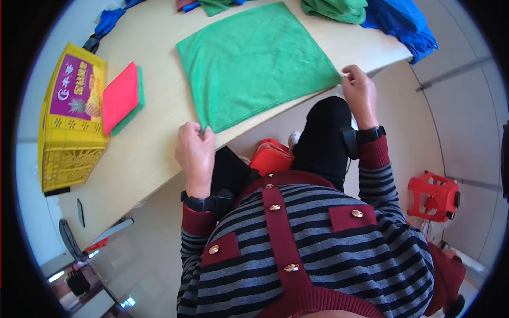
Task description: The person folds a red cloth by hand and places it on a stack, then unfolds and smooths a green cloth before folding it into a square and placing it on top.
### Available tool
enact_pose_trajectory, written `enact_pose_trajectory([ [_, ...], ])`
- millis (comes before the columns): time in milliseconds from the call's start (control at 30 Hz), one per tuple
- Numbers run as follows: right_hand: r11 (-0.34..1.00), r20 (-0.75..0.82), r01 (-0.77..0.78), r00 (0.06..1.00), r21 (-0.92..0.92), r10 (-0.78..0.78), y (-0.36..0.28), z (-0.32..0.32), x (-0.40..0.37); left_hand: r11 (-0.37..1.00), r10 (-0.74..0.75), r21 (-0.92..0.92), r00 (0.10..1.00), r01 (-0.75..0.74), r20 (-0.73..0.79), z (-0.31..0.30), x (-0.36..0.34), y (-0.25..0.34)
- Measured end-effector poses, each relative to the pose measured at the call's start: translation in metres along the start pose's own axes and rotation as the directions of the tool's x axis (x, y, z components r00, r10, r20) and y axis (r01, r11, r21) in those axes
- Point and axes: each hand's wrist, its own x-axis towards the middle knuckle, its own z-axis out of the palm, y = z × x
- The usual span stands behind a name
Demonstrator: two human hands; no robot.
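Observation:
A green cloth (254,63) lies spread flat on the pale wooden table (154,153), its near edge along the table's front edge. My left hand (195,151) is closed on the near left corner, thumb and fingers pinching the fabric. At the near right corner, my right hand (361,94) pinches the cloth between thumb and fingers. Slight wrinkles run across the cloth. To the left, a folded red cloth (120,98) rests on a folded green cloth (139,103).
A yellow plastic basket (74,148) with a purple label stands at the left. Bunched green cloth (336,9) and blue cloth (400,26) lie at the far right. A phone-like dark object (80,213) lies at the near left. A red stool (433,196) stands on the floor to the right.

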Motion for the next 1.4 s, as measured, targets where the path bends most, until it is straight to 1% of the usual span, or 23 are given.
enact_pose_trajectory([
  [67, 0.976, -0.102, 0.120, 0.985, -0.181, -0.140, -0.013, -0.002, 0.001, 0.999, 0.026, 0.030, 0.998, -0.027, 0.061, 0.000, 0.002, -0.005],
  [100, 0.977, -0.101, 0.136, 0.983, -0.162, -0.153, -0.022, 0.001, 0.002, 0.998, 0.040, 0.043, 0.995, -0.044, 0.094, -0.001, 0.003, -0.006],
  [200, 0.945, 0.041, 0.327, 0.944, -0.022, -0.326, -0.051, 0.012, 0.003, 0.996, 0.035, 0.077, 0.995, -0.042, 0.091, 0.003, 0.005, -0.003],
  [233, 0.944, 0.034, 0.330, 0.943, -0.017, -0.330, -0.057, 0.021, 0.001, 0.995, 0.037, 0.084, 0.994, -0.046, 0.098, 0.004, 0.006, -0.003],
  [300, 0.925, 0.198, 0.380, 0.906, 0.008, -0.374, -0.072, 0.044, -0.005, 0.994, 0.034, 0.097, 0.996, -0.042, 0.078, 0.003, 0.007, -0.006],
  [333, 0.924, 0.192, 0.383, 0.906, 0.010, -0.378, -0.078, 0.051, -0.007, 0.994, 0.028, 0.107, 0.998, -0.035, 0.063, 0.003, 0.007, -0.007],
  [433, 0.889, 0.337, 0.435, 0.866, -0.146, -0.369, -0.102, 0.061, -0.019, 0.989, 0.007, 0.149, 0.999, -0.012, 0.033, -0.004, 0.005, -0.020],
  [467, 0.889, 0.333, 0.434, 0.868, -0.145, -0.369, -0.107, 0.063, -0.024, 0.984, -0.011, 0.178, 1.000, 0.006, 0.025, -0.009, 0.004, -0.027],
  [533, 0.876, 0.375, 0.476, 0.828, -0.077, -0.417, -0.119, 0.068, -0.035, 0.979, -0.021, 0.205, 1.000, 0.016, 0.022, -0.022, 0.003, -0.041],
  [633, 0.867, 0.404, 0.497, 0.800, -0.032, -0.443, -0.123, 0.069, -0.042, 0.957, -0.196, 0.232, 0.978, 0.173, 0.079, -0.044, -0.002, -0.055],
  [733, 0.857, 0.415, 0.515, 0.779, 0.006, -0.471, -0.125, 0.069, -0.042, 0.966, -0.195, 0.194, 0.974, 0.170, 0.118, -0.051, -0.007, -0.062],
  [767, 0.865, 0.401, 0.501, 0.796, -0.019, -0.453, -0.119, 0.066, -0.040, 0.971, -0.193, 0.170, 0.972, 0.169, 0.135, -0.055, -0.007, -0.062],
  [833, 0.878, 0.370, 0.473, 0.830, -0.073, -0.416, -0.106, 0.060, -0.031, 0.973, -0.188, 0.158, 0.976, 0.169, 0.113, -0.062, -0.002, -0.059],
  [933, 0.875, 0.378, 0.479, 0.825, -0.072, -0.420, -0.095, 0.048, -0.025, 0.978, -0.171, 0.132, 0.983, 0.161, 0.073, -0.061, 0.012, -0.052],
  [967, 0.875, 0.382, 0.479, 0.822, -0.065, -0.422, -0.099, 0.049, -0.025, 0.984, 0.028, 0.173, 0.998, -0.038, 0.056, -0.053, 0.018, -0.055],
  [1000, 0.868, 0.379, 0.495, 0.813, -0.047, -0.443, -0.105, 0.053, -0.026, 0.947, 0.225, 0.221, 0.973, -0.231, 0.053, -0.048, 0.023, -0.057],
  [1067, 0.862, 0.388, 0.506, 0.796, -0.005, -0.465, -0.119, 0.056, -0.027, 0.936, 0.280, 0.160, 0.938, -0.314, 0.203, -0.037, 0.029, -0.045],
  [1133, 0.853, 0.384, 0.522, 0.782, 0.026, -0.490, -0.132, 0.060, -0.028, 0.890, 0.386, 0.172, 0.898, -0.423, 0.210, -0.020, 0.028, -0.042],
  [1167, 0.842, 0.382, 0.538, 0.770, 0.044, -0.512, -0.139, 0.063, -0.030, 0.890, 0.379, 0.187, 0.903, -0.415, 0.201, -0.015, 0.027, -0.044],
  [1267, 0.806, 0.373, 0.584, 0.730, 0.094, -0.573, -0.153, 0.072, -0.034, 0.902, 0.363, 0.107, 0.870, -0.418, 0.332, -0.016, 0.029, -0.052],
  [1300, 0.810, 0.361, 0.581, 0.741, 0.079, -0.566, -0.149, 0.073, -0.032, 0.906, 0.352, 0.121, 0.879, -0.407, 0.320, -0.025, 0.036, -0.057],
  [1367, 0.822, 0.340, 0.568, 0.765, 0.045, -0.547, -0.136, 0.074, -0.028, 0.930, 0.245, 0.209, 0.934, -0.302, 0.261, -0.050, 0.060, -0.077],
  [1400, 0.816, 0.340, 0.576, 0.758, 0.053, -0.557, -0.129, 0.075, -0.026, 0.898, 0.180, 0.365, 0.963, -0.244, 0.202, -0.058, 0.072, -0.093],
])
